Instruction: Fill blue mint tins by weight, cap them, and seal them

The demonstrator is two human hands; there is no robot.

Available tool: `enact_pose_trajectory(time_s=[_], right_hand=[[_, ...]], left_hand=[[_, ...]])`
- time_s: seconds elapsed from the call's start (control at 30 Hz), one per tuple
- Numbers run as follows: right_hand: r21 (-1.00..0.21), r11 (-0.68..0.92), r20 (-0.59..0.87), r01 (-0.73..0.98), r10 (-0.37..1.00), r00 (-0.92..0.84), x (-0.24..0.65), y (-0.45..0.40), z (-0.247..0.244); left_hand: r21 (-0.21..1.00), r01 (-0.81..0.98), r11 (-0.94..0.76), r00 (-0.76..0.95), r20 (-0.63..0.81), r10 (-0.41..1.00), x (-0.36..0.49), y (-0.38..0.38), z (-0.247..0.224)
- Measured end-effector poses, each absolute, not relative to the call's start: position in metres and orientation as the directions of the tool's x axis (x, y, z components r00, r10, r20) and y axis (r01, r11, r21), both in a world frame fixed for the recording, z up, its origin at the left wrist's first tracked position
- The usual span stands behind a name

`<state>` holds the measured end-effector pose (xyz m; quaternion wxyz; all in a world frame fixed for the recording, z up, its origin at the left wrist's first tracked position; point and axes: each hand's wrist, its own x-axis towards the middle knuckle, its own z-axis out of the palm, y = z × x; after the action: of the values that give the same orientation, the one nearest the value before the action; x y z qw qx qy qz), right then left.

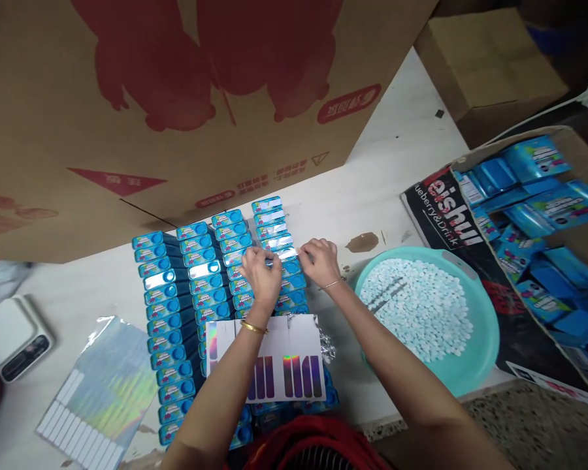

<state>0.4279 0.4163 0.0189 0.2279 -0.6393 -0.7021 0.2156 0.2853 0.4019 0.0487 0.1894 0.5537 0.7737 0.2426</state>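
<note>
A narrow silver sticker (289, 254) lies over the top of a small blue tin in the right-hand column. My left hand (261, 279) pinches at the sticker's left end. At its right end, my right hand (322, 262) has thumb and forefinger closed on it. Several blue mint tins (169, 356) stand in close columns, with round dimples on their lids. Silver strips cover several lids at the far end of the right column. Below my left wrist, a sheet of holographic stickers (301, 333) rests across the tins, with dark gaps along its lower part.
To the right is a turquoise bowl (485, 356) of pale mints with tweezers (387, 295) on top. Beyond it, an open carton (470, 241) holds blue packs. A large cardboard box (176, 163) blocks the far side. Another sticker sheet (108, 372) and a scale (14, 336) lie left.
</note>
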Motion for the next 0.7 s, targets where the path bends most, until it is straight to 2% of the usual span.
enact_pose_trajectory(time_s=[0.17,0.27,0.37,0.47,0.53,0.6,0.63,0.7], right_hand=[[-0.738,-0.059,-0.027,0.672,0.998,0.058,0.428,0.406,0.007],[-0.784,-0.013,0.000,0.621,1.000,0.022,0.427,0.392,0.003],[-0.760,0.023,-0.038,0.650,0.996,-0.080,0.426,0.381,-0.001],[-0.677,0.019,-0.095,0.735,0.989,-0.112,0.430,0.374,0.000],[-0.626,0.032,-0.047,0.779,0.996,-0.079,0.433,0.372,0.008],[-0.616,0.054,0.045,0.786,0.998,-0.034,0.430,0.368,0.021],[-0.631,0.076,0.084,0.772,0.996,-0.029,0.426,0.365,0.030],[-0.689,0.145,0.127,0.710,0.989,-0.079,0.409,0.356,0.048]], left_hand=[[0.530,0.801,0.278,-0.320,-0.014,0.947,0.282,0.404,0.055],[0.533,0.786,0.313,-0.348,-0.038,0.937,0.281,0.405,0.057],[0.531,0.776,0.341,-0.361,-0.069,0.930,0.285,0.406,0.056],[0.548,0.771,0.324,-0.329,-0.093,0.940,0.276,0.406,0.057],[0.617,0.761,0.202,-0.185,-0.092,0.978,0.254,0.400,0.064],[0.667,0.745,0.020,0.042,-0.078,0.996,0.216,0.386,0.077],[0.659,0.750,-0.063,0.153,-0.081,0.985,0.195,0.377,0.085],[0.553,0.816,-0.167,0.291,-0.143,0.946,0.153,0.352,0.100]])
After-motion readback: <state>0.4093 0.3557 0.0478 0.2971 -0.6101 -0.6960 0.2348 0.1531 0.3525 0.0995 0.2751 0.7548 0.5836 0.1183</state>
